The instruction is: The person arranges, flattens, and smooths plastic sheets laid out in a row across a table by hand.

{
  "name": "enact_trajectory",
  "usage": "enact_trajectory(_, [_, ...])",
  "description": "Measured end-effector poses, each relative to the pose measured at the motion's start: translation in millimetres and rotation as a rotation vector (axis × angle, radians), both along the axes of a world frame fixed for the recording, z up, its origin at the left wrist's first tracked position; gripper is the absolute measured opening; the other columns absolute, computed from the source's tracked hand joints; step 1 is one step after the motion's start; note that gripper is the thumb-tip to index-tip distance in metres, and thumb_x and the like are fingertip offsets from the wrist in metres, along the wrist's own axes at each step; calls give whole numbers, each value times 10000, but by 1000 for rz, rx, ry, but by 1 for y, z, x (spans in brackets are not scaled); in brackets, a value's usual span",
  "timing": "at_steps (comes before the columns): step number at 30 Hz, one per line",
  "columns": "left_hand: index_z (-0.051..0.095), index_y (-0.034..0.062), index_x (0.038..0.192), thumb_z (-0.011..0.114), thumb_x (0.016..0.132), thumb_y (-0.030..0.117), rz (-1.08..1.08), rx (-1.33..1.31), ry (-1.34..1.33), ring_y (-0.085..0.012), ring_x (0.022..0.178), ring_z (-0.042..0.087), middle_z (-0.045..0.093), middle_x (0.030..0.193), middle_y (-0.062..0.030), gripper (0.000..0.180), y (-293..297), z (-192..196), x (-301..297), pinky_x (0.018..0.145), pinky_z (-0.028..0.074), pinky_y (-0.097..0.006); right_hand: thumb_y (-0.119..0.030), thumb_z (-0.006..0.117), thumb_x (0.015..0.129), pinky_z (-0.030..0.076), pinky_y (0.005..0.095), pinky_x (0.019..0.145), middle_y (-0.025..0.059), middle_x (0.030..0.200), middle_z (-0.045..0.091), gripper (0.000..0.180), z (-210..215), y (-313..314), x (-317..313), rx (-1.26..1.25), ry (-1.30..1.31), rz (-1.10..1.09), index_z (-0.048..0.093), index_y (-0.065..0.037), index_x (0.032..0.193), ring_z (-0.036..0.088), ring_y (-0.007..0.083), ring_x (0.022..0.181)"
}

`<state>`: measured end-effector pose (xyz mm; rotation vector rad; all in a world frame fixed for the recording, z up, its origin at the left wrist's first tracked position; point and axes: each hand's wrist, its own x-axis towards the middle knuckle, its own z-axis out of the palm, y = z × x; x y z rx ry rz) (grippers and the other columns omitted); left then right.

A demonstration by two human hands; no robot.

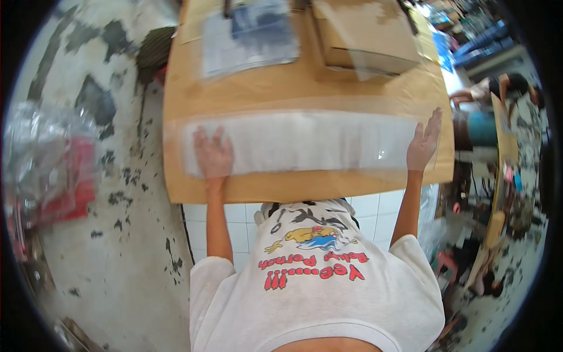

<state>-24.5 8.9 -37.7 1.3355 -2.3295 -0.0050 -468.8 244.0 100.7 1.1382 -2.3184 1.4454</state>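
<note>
A long white strip (305,141), apparently folded or layered, lies crosswise on the brown-covered table (246,91) inside or under clear plastic film (352,104). My left hand (213,154) rests flat at its left end, fingers spread and pointing away from me. At the opposite end, my right hand (423,141) is tilted on its edge against the plastic, with its fingers stretched out. Both hands are slightly blurred. Whether the strip is one piece or several, I cannot tell.
A blurred stack of clear and bluish plastic packets (249,44) lies at the table's far left. A cardboard box (372,50) stands far right. Left, beyond the table, hangs clear plastic (50,158) over something red. Another person (509,87) is off to the right.
</note>
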Motion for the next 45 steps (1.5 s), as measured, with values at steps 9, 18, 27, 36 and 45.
enact_trajectory(9, [556, 147, 1406, 586, 966, 265, 29, 103, -71, -451, 1438, 312, 368, 1545, -241, 457, -8, -10, -3, 1187, 247, -540, -183, 557, 1008, 261, 415, 1208, 229, 1552, 396, 584, -72, 87, -118, 360, 109, -22, 359, 43, 1509, 318, 344, 1482])
enact_trajectory(18, [614, 18, 1267, 592, 919, 186, 262, 432, -505, -365, 1038, 556, 632, 1135, -180, 387, 6, 25, -26, 931, 460, -463, -292, 629, 965, 287, 452, 1189, 245, 1497, 441, 601, -132, 80, -130, 586, 230, 151, 452, -4, 1462, 369, 397, 1421])
enact_trajectory(27, [542, -31, 1347, 573, 882, 70, -221, 303, -5, -392, 1297, 499, 517, 1397, -240, 477, 108, 9, 48, 1058, 434, -457, -294, 570, 1006, 247, 446, 1205, 204, 1547, 405, 584, -138, 84, -143, 614, 268, 232, 416, -18, 1498, 325, 364, 1457])
enact_trajectory(36, [590, 185, 1377, 648, 879, 398, 164, 40, -27, -387, 1427, 343, 428, 1516, -184, 544, 17, 29, -16, 1167, 179, -613, -302, 530, 1026, 215, 447, 1219, 206, 1573, 366, 584, -137, 81, -146, 671, 354, 253, 387, -22, 1518, 293, 365, 1477])
enact_trajectory(45, [489, 233, 1480, 556, 933, 527, 185, 183, -13, -353, 1497, 258, 310, 1613, -161, 625, 13, 0, -8, 1203, 38, -616, -262, 567, 980, 270, 463, 1192, 255, 1479, 465, 530, -85, 119, -28, 2027, 247, 603, 492, 16, 1424, 378, 407, 1416])
